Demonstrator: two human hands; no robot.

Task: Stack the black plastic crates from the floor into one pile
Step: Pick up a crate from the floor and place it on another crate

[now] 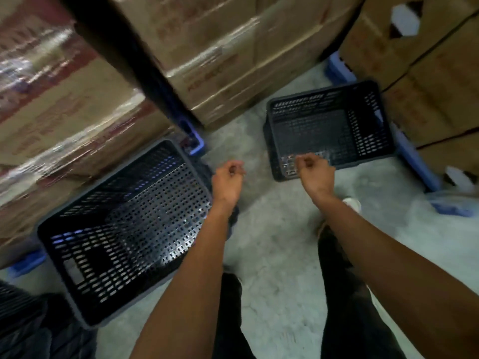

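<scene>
Two black perforated plastic crates stand open side up on the concrete floor. The larger-looking near crate [124, 229] is at my left, beside the wrapped cartons. The far crate [329, 128] sits ahead to the right. My left hand [228, 181] hovers just past the near crate's right corner, fingers curled, holding nothing. My right hand [315, 169] hangs over the far crate's near rim, fingers loosely curled, not gripping it. Part of another black crate [18, 304] shows at the bottom left edge.
Stacks of shrink-wrapped cardboard cartons [77, 104] rise on the left and ahead, more cartons [427, 81] on the right, all on blue pallets [414, 161]. A dark upright post [134, 68] stands between stacks. My legs and a white shoe [352, 203] are below.
</scene>
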